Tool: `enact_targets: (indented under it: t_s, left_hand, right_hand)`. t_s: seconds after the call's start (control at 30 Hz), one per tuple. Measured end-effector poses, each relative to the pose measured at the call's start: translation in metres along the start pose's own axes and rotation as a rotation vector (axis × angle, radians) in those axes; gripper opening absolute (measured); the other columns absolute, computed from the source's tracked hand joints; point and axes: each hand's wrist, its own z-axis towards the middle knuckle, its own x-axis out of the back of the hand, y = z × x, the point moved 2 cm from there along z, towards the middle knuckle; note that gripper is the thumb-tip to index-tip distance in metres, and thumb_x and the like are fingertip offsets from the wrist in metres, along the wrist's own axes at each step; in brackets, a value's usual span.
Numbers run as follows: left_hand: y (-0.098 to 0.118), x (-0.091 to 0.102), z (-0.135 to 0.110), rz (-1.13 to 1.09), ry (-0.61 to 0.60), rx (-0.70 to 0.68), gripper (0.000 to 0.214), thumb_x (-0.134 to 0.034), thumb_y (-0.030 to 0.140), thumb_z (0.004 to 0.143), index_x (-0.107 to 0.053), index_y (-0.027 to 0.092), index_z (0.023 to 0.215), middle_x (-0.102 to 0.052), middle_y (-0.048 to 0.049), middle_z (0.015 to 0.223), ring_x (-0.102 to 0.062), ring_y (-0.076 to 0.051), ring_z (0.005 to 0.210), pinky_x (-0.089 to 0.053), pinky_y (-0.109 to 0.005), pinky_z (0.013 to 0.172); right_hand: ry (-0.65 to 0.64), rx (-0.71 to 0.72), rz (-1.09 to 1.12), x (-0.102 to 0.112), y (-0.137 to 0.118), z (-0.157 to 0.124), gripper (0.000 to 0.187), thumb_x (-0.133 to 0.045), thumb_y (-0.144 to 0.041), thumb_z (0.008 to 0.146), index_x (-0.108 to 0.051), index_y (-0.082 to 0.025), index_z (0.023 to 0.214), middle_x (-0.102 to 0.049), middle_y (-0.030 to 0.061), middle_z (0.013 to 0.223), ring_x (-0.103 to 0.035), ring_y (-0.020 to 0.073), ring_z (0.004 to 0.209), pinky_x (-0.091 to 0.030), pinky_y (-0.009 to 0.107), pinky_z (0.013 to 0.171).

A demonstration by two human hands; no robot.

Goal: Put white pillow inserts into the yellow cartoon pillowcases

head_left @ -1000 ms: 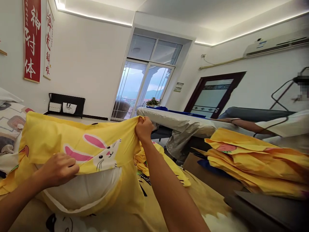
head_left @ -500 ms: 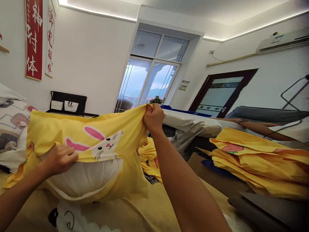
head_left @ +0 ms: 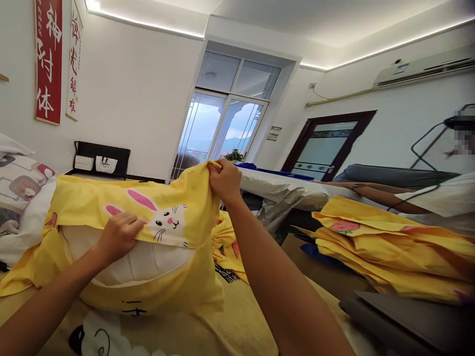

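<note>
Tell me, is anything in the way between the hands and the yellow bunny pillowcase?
Nothing visible is: the left hand grips the yellow pillowcase beside its opening, and the right hand grips an upper corner.

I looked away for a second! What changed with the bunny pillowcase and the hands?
The left hand moved right along the edge of the yellow pillowcase, nearer the bunny face. The right hand raised the corner it holds a bit. Both still grip the pillowcase, and the white pillow still shows in its opening.
</note>
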Motion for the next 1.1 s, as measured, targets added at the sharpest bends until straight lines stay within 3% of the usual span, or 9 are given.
enact_targets:
  t_s: [0.2,0.33,0.43,0.53,0.63,0.7,0.8,0.93,1.1]
  left_hand:
    - [0.001,-0.030,0.010,-0.174,-0.260,0.159,0.014,-0.045,0.014,0.073,-0.048,0.019,0.061,-0.056,0.0005,0.060,-0.048,-0.013,0.054,-0.022,-0.026,0.051]
    - [0.014,-0.047,0.019,-0.205,-0.351,0.148,0.014,-0.048,0.018,0.075,-0.050,0.019,0.061,-0.059,-0.0005,0.063,-0.050,-0.014,0.056,-0.020,-0.027,0.051]
    - [0.017,-0.056,0.027,-0.217,-0.344,0.173,0.013,-0.049,0.016,0.073,-0.049,0.019,0.060,-0.059,-0.0006,0.062,-0.051,-0.015,0.057,-0.023,-0.027,0.051]
    - [0.020,-0.061,0.029,-0.150,-0.294,0.158,0.011,-0.050,0.013,0.073,-0.053,0.019,0.065,-0.058,-0.0017,0.063,-0.051,-0.017,0.060,-0.028,-0.028,0.053]
    - [0.033,-0.057,0.022,-0.014,-0.129,0.027,0.013,-0.050,0.010,0.078,-0.059,0.017,0.084,-0.061,-0.0071,0.078,-0.054,-0.021,0.074,-0.037,-0.033,0.066]
    - [0.052,-0.053,0.015,-0.054,-0.054,-0.253,0.016,-0.049,0.011,0.083,-0.058,0.016,0.095,-0.062,-0.0092,0.088,-0.055,-0.022,0.083,-0.039,-0.036,0.076]
    - [0.089,-0.056,0.008,-0.338,-0.246,-0.687,0.008,-0.053,0.016,0.085,-0.061,0.018,0.087,-0.063,-0.0043,0.080,-0.057,-0.017,0.077,-0.041,-0.030,0.073]
    - [0.122,-0.084,0.009,-0.602,-0.676,-0.717,0.011,-0.061,0.011,0.074,-0.065,0.020,0.071,-0.067,0.0004,0.069,-0.058,-0.014,0.061,-0.039,-0.026,0.052]
    - [0.131,-0.123,-0.013,-0.570,-0.626,-0.762,0.017,-0.063,0.024,0.075,-0.070,0.019,0.090,-0.071,-0.0050,0.098,-0.062,-0.021,0.090,-0.046,-0.032,0.079]
  right_hand:
    - [-0.100,-0.177,-0.073,-0.001,0.039,-0.041,0.020,-0.055,-0.029,0.067,-0.060,-0.017,0.082,-0.063,0.0105,0.082,-0.056,0.0259,0.081,-0.041,0.039,0.074]
    - [-0.102,0.181,-0.016,0.032,0.007,-0.142,0.023,-0.047,-0.027,0.079,-0.058,-0.018,0.098,-0.062,0.0127,0.102,-0.053,0.0264,0.102,-0.037,0.042,0.090]
    - [-0.595,0.560,0.061,0.049,-0.028,-0.233,0.022,-0.042,-0.029,0.088,-0.056,-0.022,0.103,-0.063,0.0081,0.098,-0.054,0.0218,0.096,-0.037,0.037,0.089]
    - [-0.921,0.614,-0.041,0.053,-0.042,-0.289,0.034,-0.053,-0.041,0.085,-0.054,-0.021,0.112,-0.062,0.0067,0.101,-0.052,0.0228,0.095,-0.034,0.040,0.091]
    - [-0.931,0.498,-0.162,0.052,-0.037,-0.303,0.020,-0.055,-0.037,0.084,-0.057,-0.020,0.093,-0.061,0.0060,0.095,-0.050,0.0218,0.092,-0.033,0.039,0.089]
    - [-0.932,0.457,-0.184,0.053,-0.033,-0.304,0.012,-0.055,-0.032,0.085,-0.057,-0.020,0.086,-0.061,0.0048,0.094,-0.050,0.0213,0.094,-0.030,0.039,0.091]
    - [-0.984,0.436,-0.099,0.060,-0.032,-0.311,0.016,-0.058,-0.029,0.083,-0.057,-0.024,0.098,-0.062,0.0031,0.106,-0.050,0.0221,0.103,-0.027,0.040,0.096]
    - [-1.039,0.386,-0.085,0.074,-0.033,-0.328,0.020,-0.062,-0.030,0.080,-0.057,-0.023,0.098,-0.065,0.0031,0.101,-0.053,0.0234,0.101,-0.026,0.041,0.098]
    - [-1.067,0.303,-0.212,0.087,-0.026,-0.346,0.013,-0.064,-0.032,0.077,-0.059,-0.022,0.083,-0.067,0.0005,0.087,-0.058,0.0210,0.083,-0.033,0.039,0.087]
